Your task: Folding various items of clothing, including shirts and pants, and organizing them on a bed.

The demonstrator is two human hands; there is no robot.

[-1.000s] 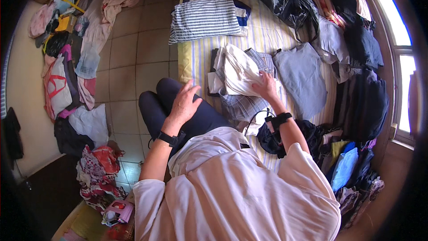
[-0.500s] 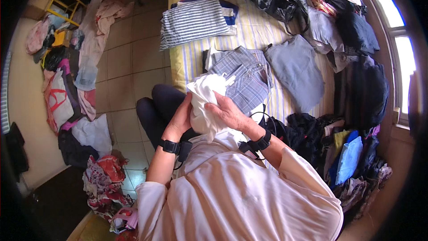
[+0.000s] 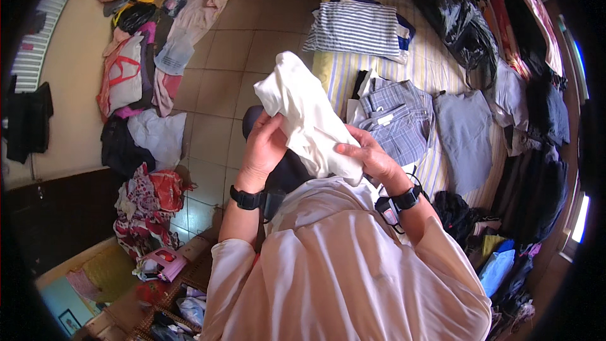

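A bunched white cloth garment (image 3: 309,117) is held up over my lap between both hands; its exact kind does not show. My left hand (image 3: 266,145) pinches its left edge between thumb and fingers. On the other side, my right hand (image 3: 372,156) grips the lower right part, thumb on top. Just beyond my right hand, a folded grey plaid shirt (image 3: 401,120) lies on the bed, partly over white and black cloth. Beside the shirt is a folded grey garment (image 3: 464,139). Farther back rests a stack topped by a striped black-and-white garment (image 3: 356,28).
The bed has a yellow striped sheet (image 3: 334,69). A black plastic bag (image 3: 454,25) and heaps of clothes line its right side. At left, clothes and bags (image 3: 123,76) lie along the tiled floor (image 3: 214,95), with a red-and-white patterned pile (image 3: 148,208) nearer me.
The white garment has been raised and stretched out more, its far end now pointing up and left. My hands have spread apart. The whole view has turned toward the left.
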